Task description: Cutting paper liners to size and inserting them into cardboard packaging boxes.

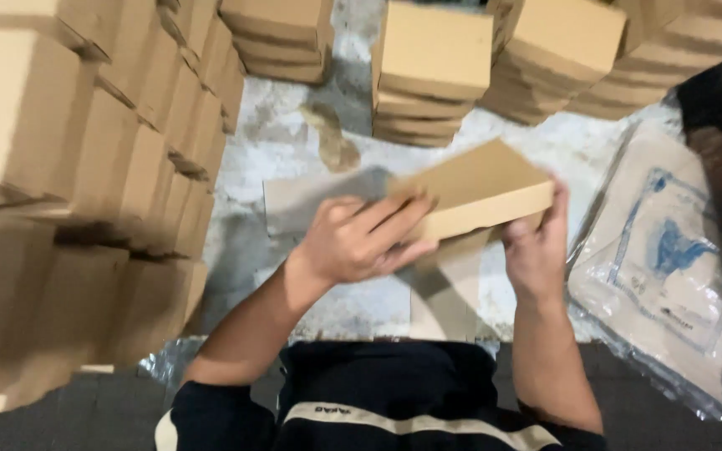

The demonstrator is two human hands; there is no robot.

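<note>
stacks of plain brown cardboard boxes (85, 150) fill the left side of the view, piled high beside a worn, pale concrete floor (286, 142). further boxes stand in three stacks across the top: one at top centre-left (277, 38), a middle stack (428, 75) and a leaning pile at top right (595, 63). none shows a visible label from this angle.

at centre, a person seated over the floor holds a flat brown cardboard box (478, 190) in both hands, tilted with its upper right corner raised. the left hand (361, 238) grasps the box's near left end, fingers curled over its top face and edge. the right hand (536, 246) grips the right end from below and behind, fingertips reaching up the side. the box sits between the two hands, above the person's lap and just clear of the floor. whether it is closed or holds anything cannot be told.

beneath the box, flat pieces of cardboard (449, 292) lie on the concrete, and a torn brown scrap (332, 138) rests farther off.

at right, a bundle of flat pale sheets printed with a blue figure lies wrapped in a clear plastic bag (662, 259), near the right hand but not touching it. the person's dark top with a pale stripe (394, 409) fills the bottom edge.
</note>
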